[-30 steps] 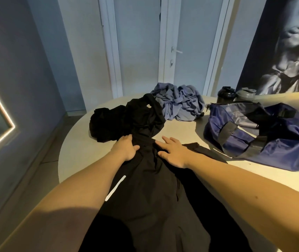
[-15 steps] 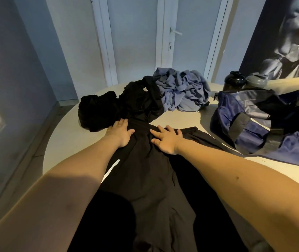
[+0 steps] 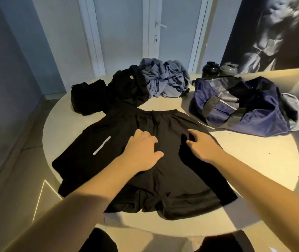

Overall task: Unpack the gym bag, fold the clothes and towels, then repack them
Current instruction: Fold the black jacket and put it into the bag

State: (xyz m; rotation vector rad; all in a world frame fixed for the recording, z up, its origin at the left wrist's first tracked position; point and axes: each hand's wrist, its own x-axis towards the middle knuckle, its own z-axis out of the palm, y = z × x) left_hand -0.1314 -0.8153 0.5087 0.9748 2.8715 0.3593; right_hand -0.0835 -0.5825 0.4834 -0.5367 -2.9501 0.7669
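Observation:
Black shorts (image 3: 172, 179) with a white reflective stripe lie spread flat on the round beige table (image 3: 254, 160), waistband away from me. My left hand (image 3: 142, 151) lies on the middle of the shorts, fingers loosely bent against the cloth. My right hand (image 3: 202, 144) rests on the right half, fingers slightly curled on the fabric. Behind the shorts sits a heap of black clothes (image 3: 107, 93), and beside it a crumpled grey-blue towel (image 3: 163, 80). The navy gym bag (image 3: 241, 106) lies open at the right.
Two shaker bottles, one black (image 3: 210, 69) and one grey (image 3: 228, 69), stand behind the bag. A white door (image 3: 172, 30) is beyond the table. The floor drops off left of the table edge.
The view has pulled back and tilted down, so the whole shorts now show. Both hands have slid from near the waistband toward me, to the middle of the shorts.

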